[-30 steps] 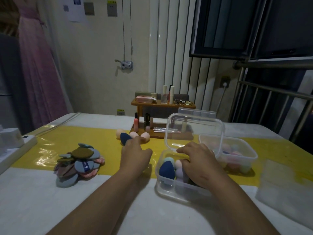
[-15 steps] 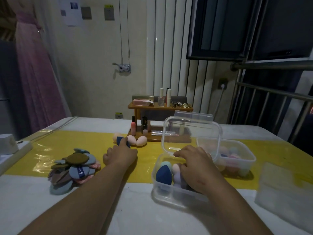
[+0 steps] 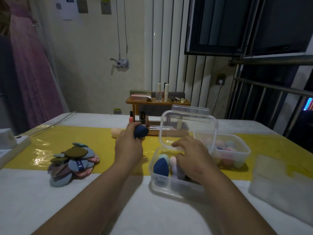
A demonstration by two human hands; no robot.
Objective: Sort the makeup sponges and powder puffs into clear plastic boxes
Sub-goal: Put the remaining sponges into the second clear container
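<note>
Left hand (image 3: 129,146) now raised off tabletop (image 3: 84,209), gripping dark blue makeup sponge (image 3: 141,131), right hand (image 3: 190,158) curled over sponges inside near clear plastic box (image 3: 169,187), grip indeterminate.

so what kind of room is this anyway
Probably a bedroom or dorm room at home, not a workshop: a pink dress hangs by the wall, a small wooden cosmetics shelf stands on the white table with a yellow runner, and a metal bed rail is at right.

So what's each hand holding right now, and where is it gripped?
The left hand grips a dark blue sponge around its lower part. The right hand rests in the front box; any hold there is hidden.
</note>
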